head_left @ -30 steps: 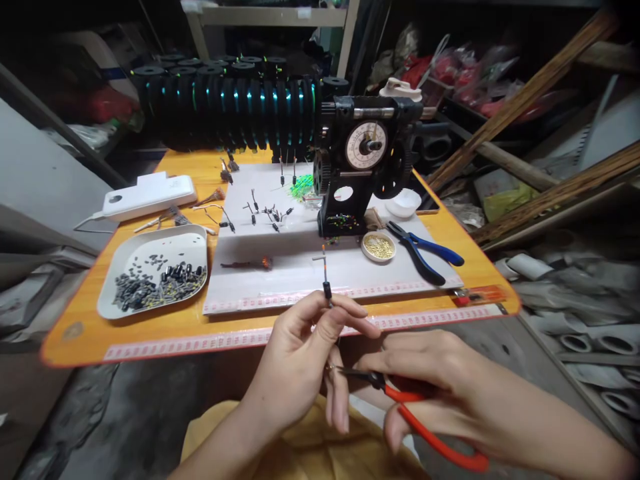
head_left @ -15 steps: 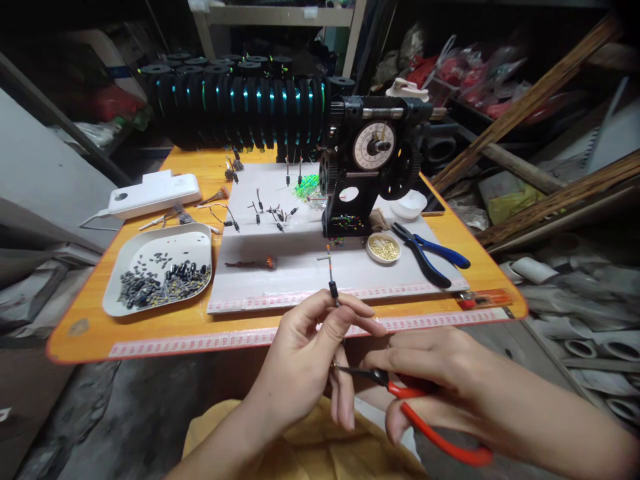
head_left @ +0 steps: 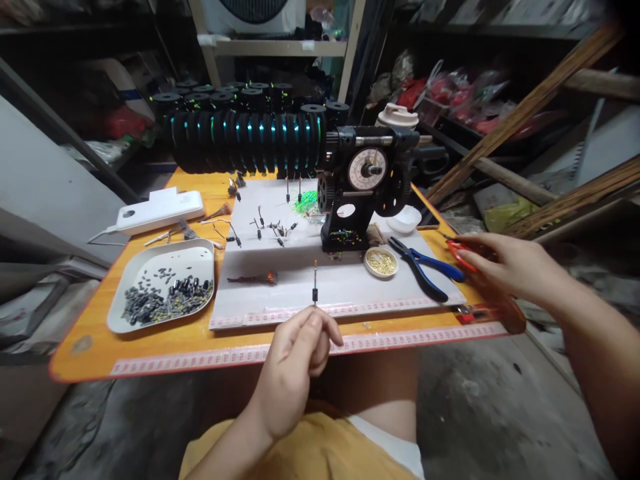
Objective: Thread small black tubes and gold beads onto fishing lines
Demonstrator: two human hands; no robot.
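Between thumb and forefinger, my left hand pinches the lower end of a thin upright stem piece with a black cylindrical sleeve and an orange tip. This hand is closed, just in front of the table's front edge. Over the table's right side, my right hand has its fingers around red-handled scissors. Their dark tip points to the upper left, and part of the handles is hidden by the fingers. Blue-handled pliers lie just left of them, beside a round dish of small gold parts.
A black winding machine with a dial and a row of spools stands at the back. A white tray of small dark parts sits at left. More sleeved stems lie on the white board. Measuring tape runs along the front.
My right hand has moved away from my left hand, carrying the scissors up and right to the table's right side. My left hand still holds the stem piece, now slightly further left.
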